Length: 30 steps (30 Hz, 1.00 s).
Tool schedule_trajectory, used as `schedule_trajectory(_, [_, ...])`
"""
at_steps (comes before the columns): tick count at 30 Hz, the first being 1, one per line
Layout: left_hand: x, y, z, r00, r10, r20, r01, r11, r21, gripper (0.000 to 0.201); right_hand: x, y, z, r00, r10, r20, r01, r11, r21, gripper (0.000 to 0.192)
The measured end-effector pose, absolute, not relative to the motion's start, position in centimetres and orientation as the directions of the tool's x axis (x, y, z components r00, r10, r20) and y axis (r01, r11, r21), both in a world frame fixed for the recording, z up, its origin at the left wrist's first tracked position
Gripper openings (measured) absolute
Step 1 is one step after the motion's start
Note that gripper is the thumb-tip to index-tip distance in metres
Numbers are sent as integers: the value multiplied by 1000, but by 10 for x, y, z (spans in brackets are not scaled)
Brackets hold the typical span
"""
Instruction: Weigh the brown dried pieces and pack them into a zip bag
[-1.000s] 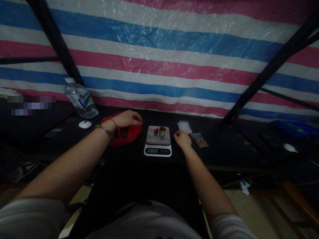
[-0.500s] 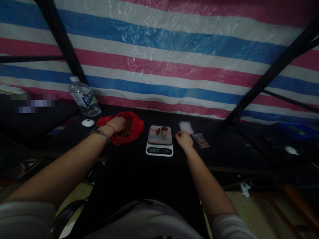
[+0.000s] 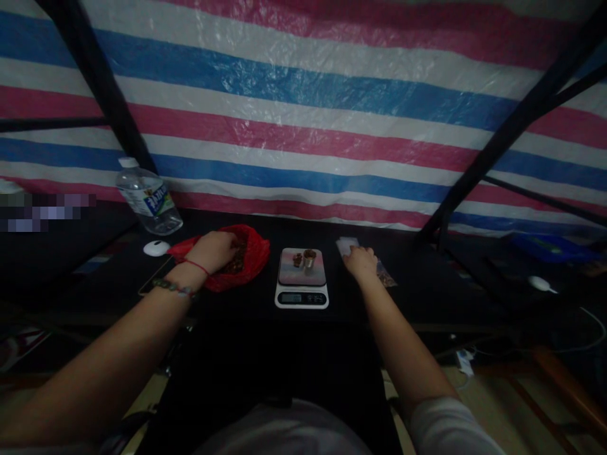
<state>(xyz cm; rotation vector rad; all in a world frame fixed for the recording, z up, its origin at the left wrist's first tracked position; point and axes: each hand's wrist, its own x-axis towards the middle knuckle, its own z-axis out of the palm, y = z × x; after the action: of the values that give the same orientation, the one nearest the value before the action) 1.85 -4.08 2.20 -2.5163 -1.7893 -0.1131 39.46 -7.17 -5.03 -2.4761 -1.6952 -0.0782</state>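
Left hand (image 3: pixel 215 249) was curled down into the red bag (image 3: pixel 253 253), fingers buried among brown pieces; can't tell what it pinched. Right hand (image 3: pixel 361 262) lay knuckles-up, arm stretched forward, fingers on the white packets (image 3: pixel 346 244), grip unclear. Scale (image 3: pixel 302 278) sat between both hands, small clear bag (image 3: pixel 385 274) just right of right hand.

1 head-worn camera looks forward and slightly down from above the person's lap, across both outstretched forearms to the dark worktop (image 3: pixel 427 297) at arm's length, facing the pink-blue-white striped plastic tarpaulin (image 3: pixel 303 126) close behind.
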Motion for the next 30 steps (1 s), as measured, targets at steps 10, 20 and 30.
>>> schedule_trajectory(10, [75, -101, 26, 385, 818, 427, 771, -540, 338, 25, 391, -64, -55, 280, 947, 155, 959, -283, -3, 32])
schedule_trajectory(20, [74, -115, -5, 370, 797, 478, 667, -586, 460, 19, 419, -57, -45, 450, 802, 393, 881, -328, -340, 30])
schedule_trajectory(30, [63, -116, -30, 457, 773, 440, 657, -627, 419, 20, 408, -65, -54, 281, 932, 230, 949, -233, -214, 25])
